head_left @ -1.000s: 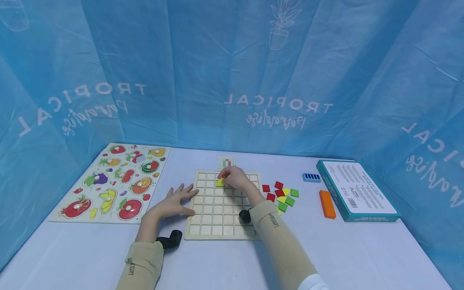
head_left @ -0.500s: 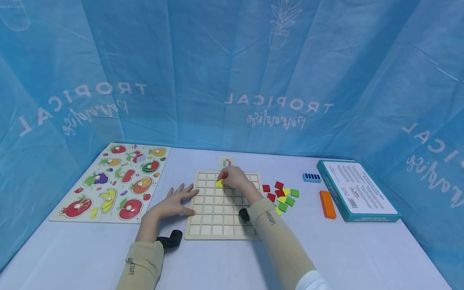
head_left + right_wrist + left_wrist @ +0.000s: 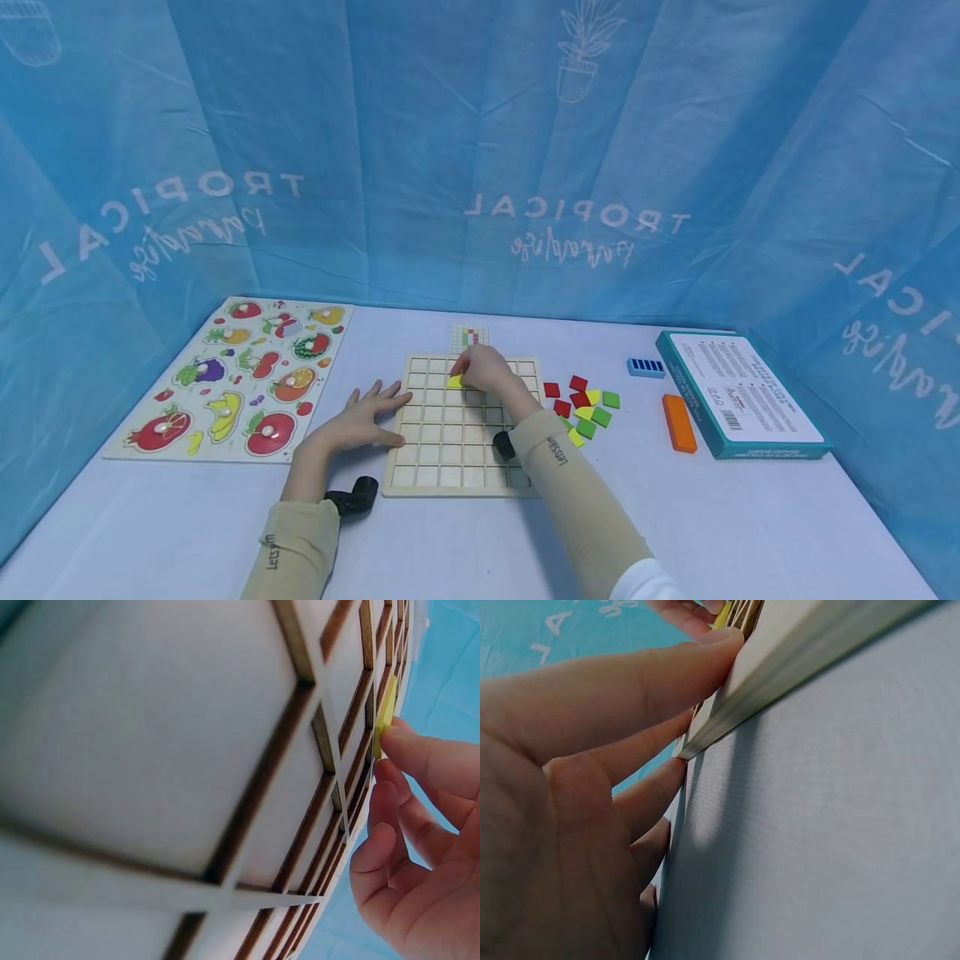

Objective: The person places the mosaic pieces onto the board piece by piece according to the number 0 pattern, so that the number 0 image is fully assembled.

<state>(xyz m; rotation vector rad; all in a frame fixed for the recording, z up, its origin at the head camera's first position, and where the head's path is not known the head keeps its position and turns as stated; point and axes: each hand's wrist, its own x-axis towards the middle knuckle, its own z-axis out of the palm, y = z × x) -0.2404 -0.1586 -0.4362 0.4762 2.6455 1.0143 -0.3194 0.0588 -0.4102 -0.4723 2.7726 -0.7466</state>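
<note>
A pale wooden grid board [image 3: 438,454] with square cells lies flat in the middle of the table. My right hand [image 3: 489,371] is over its far part and pinches a yellow tile [image 3: 455,381] between thumb and fingers. In the right wrist view the yellow tile [image 3: 385,716] stands tilted right at the grid's ridges, the thumb on its near end. My left hand [image 3: 358,421] is spread at the board's left edge. The left wrist view shows its thumb [image 3: 697,664] on the board's rim and its other fingers stretched along the side.
Loose red, yellow and green tiles [image 3: 585,427] lie right of the board. Behind it is a small patterned card [image 3: 469,335]. A fruit puzzle board [image 3: 247,375] lies at left; a blue block [image 3: 646,367], an orange block [image 3: 678,423] and a teal box [image 3: 742,396] are at right.
The right hand stays over the same far cells, the yellow tile shifting only slightly in its fingers. The left hand has not moved.
</note>
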